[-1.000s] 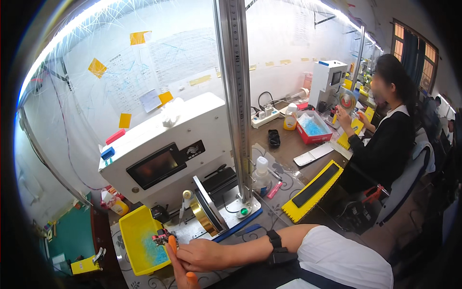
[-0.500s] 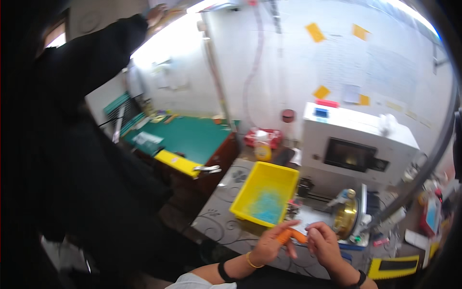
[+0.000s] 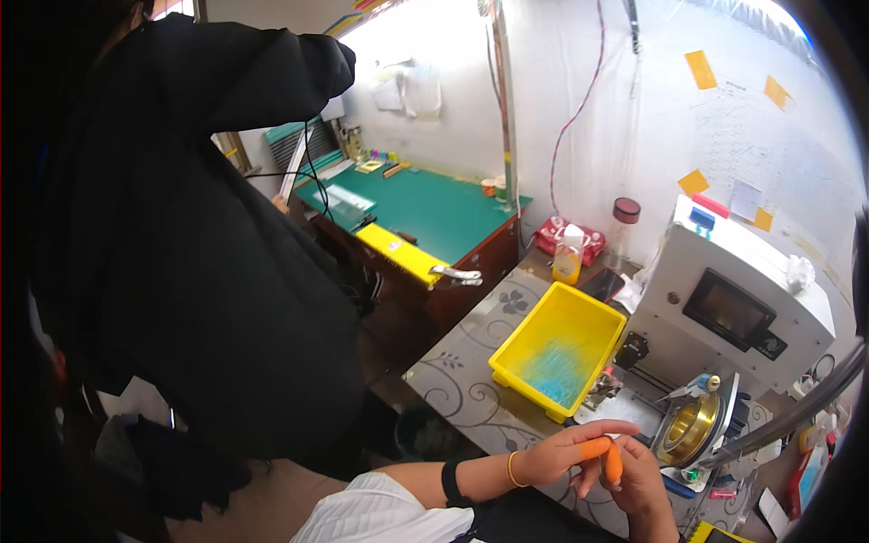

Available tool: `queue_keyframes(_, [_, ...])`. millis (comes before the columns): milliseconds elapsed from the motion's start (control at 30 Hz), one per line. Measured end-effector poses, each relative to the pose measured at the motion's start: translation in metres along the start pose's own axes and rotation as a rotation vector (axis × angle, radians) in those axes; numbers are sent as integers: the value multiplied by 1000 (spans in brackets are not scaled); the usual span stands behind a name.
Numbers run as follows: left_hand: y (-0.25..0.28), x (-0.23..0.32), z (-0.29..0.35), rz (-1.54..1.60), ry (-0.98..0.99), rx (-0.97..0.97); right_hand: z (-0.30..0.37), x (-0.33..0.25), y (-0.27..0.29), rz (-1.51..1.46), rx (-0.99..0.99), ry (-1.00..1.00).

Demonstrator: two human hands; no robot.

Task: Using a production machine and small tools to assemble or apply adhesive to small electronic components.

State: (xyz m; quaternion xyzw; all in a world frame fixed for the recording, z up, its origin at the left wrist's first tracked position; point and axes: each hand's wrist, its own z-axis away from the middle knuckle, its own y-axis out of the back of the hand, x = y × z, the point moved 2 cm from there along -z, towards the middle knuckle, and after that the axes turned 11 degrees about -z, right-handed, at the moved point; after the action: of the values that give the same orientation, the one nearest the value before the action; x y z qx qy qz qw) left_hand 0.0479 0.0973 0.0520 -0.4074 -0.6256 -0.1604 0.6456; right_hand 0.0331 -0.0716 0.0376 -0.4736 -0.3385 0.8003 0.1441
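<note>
My left hand (image 3: 552, 460) and my right hand (image 3: 636, 480) meet in front of the bench, near the machine's metal plate. Orange finger cots (image 3: 614, 462) cover fingertips where the hands come together. The fingers of both hands are bent and pressed close. A tiny pale speck shows between the fingertips, too small to name. Left of and beyond my hands stands a yellow plastic bin (image 3: 529, 376) with a scatter of fine blue pieces (image 3: 554, 371) on its bottom. A brass-coloured ring-shaped fixture (image 3: 685, 430) on the machine lies just right of my hands.
A white machine (image 3: 738, 271) with a dark screen stands at the back right. A bottle with yellow contents (image 3: 568, 258) and a red-lidded jar (image 3: 625, 226) are behind the bin. A person in black (image 3: 235, 253) stands at left by a green-topped desk (image 3: 434, 208).
The view has swung left, so everything sits further right. My hands have come closer together, with fingertips now touching. The person in black still reaches up with one arm.
</note>
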Motion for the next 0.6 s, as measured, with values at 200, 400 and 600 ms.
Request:
queue_keyframes(200, [-1,1,-1,115,12,-55,-4,11,8,-61,-37,38])
queue_keyframes(400, [-3,-4,-4,232,64,-24,-10,15,16,4,-6,42])
queue_keyframes(600, [0,-12,-9,369,70,-42,-8,8,-1,13,-118,4])
